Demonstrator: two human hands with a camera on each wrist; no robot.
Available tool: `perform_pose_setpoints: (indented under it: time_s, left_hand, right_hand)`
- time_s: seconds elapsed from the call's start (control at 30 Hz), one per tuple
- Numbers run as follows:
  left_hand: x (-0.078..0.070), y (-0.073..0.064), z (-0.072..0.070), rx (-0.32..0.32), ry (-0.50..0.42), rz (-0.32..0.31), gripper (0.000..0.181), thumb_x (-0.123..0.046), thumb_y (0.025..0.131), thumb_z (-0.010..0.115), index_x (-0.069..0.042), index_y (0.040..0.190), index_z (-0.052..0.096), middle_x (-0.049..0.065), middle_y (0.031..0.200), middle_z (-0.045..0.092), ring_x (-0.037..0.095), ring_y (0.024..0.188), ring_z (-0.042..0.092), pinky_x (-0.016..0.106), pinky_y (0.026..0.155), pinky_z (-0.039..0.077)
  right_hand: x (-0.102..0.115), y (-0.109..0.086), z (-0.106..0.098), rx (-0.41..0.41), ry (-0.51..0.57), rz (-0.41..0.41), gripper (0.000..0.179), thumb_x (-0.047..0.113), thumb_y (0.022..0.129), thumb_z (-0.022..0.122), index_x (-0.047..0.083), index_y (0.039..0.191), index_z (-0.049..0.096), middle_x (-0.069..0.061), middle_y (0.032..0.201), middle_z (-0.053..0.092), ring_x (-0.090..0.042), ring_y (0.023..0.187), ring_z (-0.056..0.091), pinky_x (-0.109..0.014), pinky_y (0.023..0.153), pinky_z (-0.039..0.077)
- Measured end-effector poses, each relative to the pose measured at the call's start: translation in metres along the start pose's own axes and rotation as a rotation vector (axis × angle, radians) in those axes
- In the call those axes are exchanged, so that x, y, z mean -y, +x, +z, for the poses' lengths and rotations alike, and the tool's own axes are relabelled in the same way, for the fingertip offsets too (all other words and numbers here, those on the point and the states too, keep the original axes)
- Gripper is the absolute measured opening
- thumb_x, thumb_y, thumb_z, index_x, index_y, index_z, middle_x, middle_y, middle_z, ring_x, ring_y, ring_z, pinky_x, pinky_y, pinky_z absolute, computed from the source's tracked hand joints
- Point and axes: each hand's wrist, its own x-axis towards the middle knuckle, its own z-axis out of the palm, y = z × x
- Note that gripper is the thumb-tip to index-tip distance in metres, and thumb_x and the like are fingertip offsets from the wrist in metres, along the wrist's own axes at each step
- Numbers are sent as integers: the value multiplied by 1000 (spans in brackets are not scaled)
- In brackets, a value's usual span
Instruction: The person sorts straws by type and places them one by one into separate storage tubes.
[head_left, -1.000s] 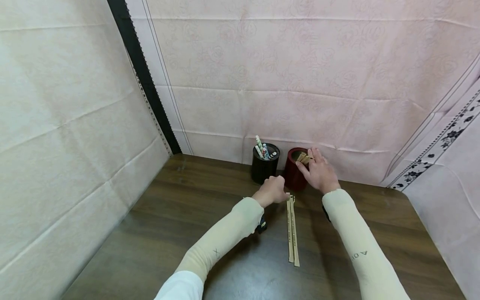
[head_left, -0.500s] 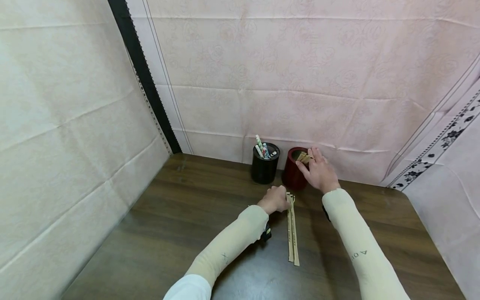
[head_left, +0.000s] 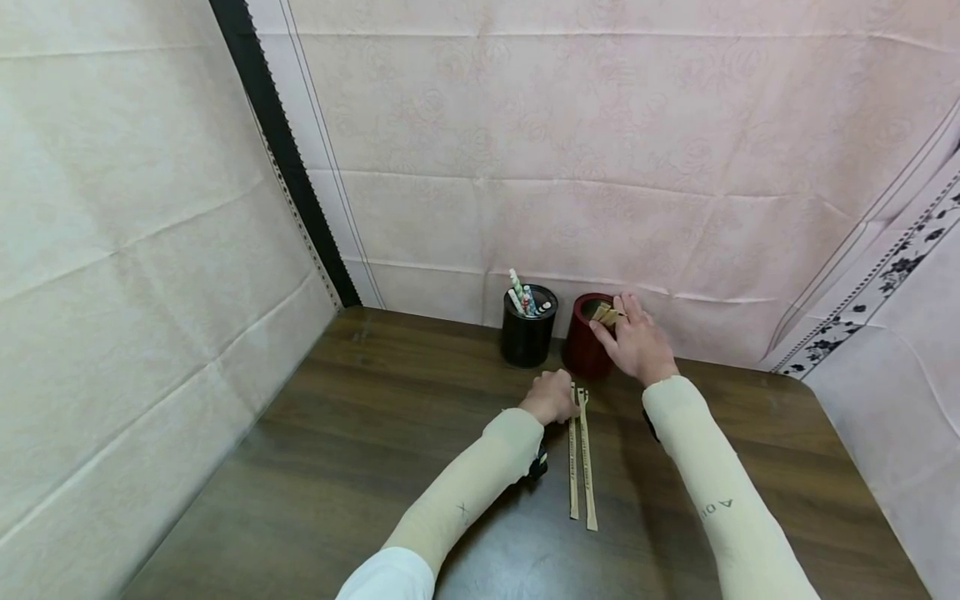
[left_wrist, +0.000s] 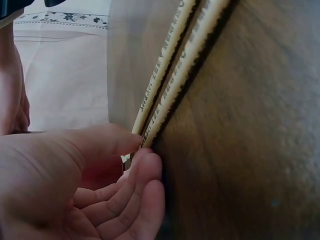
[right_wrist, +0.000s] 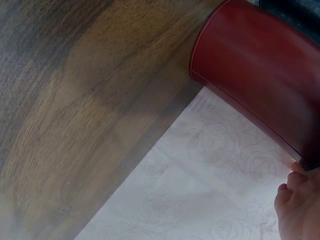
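Two long, thin beige strips with printed writing lie side by side on the table; the right one is the strip [head_left: 587,467]. The left strip [head_left: 573,475] has its far end pinched between the thumb and fingertips of my left hand [head_left: 551,397]. Close up in the left wrist view, both strips show a notched edge. My right hand [head_left: 639,346] holds the rim of an upright red cylindrical cup [head_left: 585,350], thumb on the near side and fingers on the right. More beige pieces [head_left: 604,314] stick up inside the cup, partly hidden by the hand.
Left of the red cup stands a black cup [head_left: 525,343] with several patterned, pen-like sticks [head_left: 519,292] in it. Behind both cups hangs a pale patterned cloth [head_left: 600,167], and another cloth [head_left: 150,250] covers the left side. Brown wooden table [head_left: 360,433] lies underneath.
My left hand has drawn back from the red cup toward me, and the left strip has shifted slightly left, widening the gap between strips. The right hand stays on the cup.
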Motion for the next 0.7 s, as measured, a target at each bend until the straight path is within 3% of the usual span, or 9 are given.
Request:
perform_pose_setpoints:
  time_s: [0.23, 0.43, 0.7]
  left_hand:
    - [-9, -13, -7, 14, -36, -62, 32, -33, 93, 79, -14, 69, 69, 1, 64, 69, 21, 67, 64, 34, 55, 53]
    - [-12, -24, -15, 19, -60, -61, 37, -32, 93, 78, -12, 64, 68, 2, 60, 66, 21, 60, 63, 34, 53, 52]
    - [-3, -7, -8, -8, -45, -39, 41, -35, 89, 82, -12, 59, 65, 2, 63, 67, 23, 69, 62, 33, 54, 53]
  right_hand:
    - [0, 1, 1, 8, 12, 9, 91, 65, 111, 24, -8, 165, 17, -28, 176, 10, -43, 165, 8, -56, 133, 16]
    - [0, 0, 0, 14, 11, 5, 91, 64, 111, 23, -9, 165, 16, -29, 175, 9, -44, 165, 8, -57, 134, 14]
    - [1, 0, -1, 7, 18, 5, 90, 63, 111, 24, -9, 164, 17, -29, 175, 10, -45, 164, 8, -57, 133, 15]
